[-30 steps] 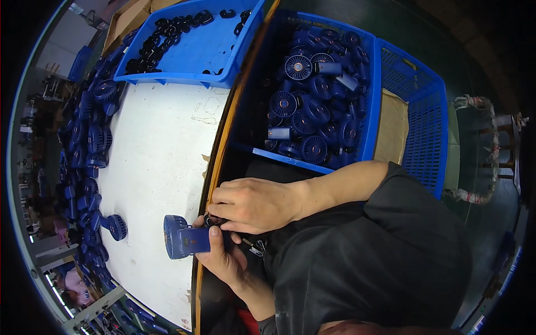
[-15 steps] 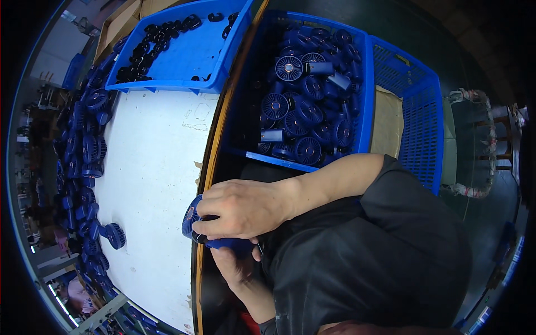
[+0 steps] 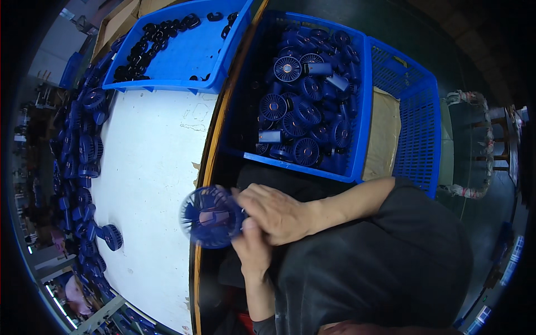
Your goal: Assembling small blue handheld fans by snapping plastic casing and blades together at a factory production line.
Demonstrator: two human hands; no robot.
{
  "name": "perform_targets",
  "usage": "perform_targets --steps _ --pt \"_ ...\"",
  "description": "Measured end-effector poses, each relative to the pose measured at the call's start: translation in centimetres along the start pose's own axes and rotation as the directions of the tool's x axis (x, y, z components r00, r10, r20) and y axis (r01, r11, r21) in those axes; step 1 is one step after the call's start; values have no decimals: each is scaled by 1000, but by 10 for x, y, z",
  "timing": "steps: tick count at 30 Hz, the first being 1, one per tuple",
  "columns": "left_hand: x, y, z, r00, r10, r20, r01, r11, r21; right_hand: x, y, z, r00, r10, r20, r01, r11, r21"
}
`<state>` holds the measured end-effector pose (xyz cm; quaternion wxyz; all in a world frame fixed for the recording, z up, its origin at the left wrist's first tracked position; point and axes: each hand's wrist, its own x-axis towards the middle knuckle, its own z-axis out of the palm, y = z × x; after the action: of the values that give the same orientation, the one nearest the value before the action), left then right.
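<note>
A dark blue handheld fan (image 3: 211,218) is held over the near edge of the table, its round caged head tilted up and slightly blurred. My left hand (image 3: 254,251) grips it from below, thumb pressed near where the head meets the handle. From the other side my right hand (image 3: 282,215) closes on the same fan, fingers bent over its handle. Both hands hide most of the handle. Across the white table, another blue fan (image 3: 112,237) lies beside a long heap of similar fans (image 3: 86,148).
A shallow blue tray (image 3: 167,84) with small black parts stands at the table's far end. Beside the table, a blue crate (image 3: 362,111) is filled with fans. Next to it a slatted crate (image 3: 416,134) holds brown cardboard (image 3: 382,134). The table's wooden edge (image 3: 207,173) runs beside my hands.
The fan has turned so its round head now faces up and shows fully. My right hand has drawn back off the head toward the handle, and its forearm has shifted toward my body.
</note>
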<state>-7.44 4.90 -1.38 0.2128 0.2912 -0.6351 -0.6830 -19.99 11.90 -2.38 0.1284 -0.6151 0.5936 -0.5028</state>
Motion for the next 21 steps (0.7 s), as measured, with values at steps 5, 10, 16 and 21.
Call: perform_targets --steps 5,10,16,21 --pt "36 47 25 826 244 508 -545 575 611 -53 28 -20 727 624 286 -625 429 652" --pt "37 27 36 867 144 477 -393 785 479 -79 115 -66 495 817 -297 -445 531 721" --pt "20 10 12 928 10 373 -215 832 511 -94 143 -110 235 967 -93 -436 191 879" --pt "-16 -2 -24 983 -119 137 58 921 384 -101 129 -74 405 895 187 -567 86 819"
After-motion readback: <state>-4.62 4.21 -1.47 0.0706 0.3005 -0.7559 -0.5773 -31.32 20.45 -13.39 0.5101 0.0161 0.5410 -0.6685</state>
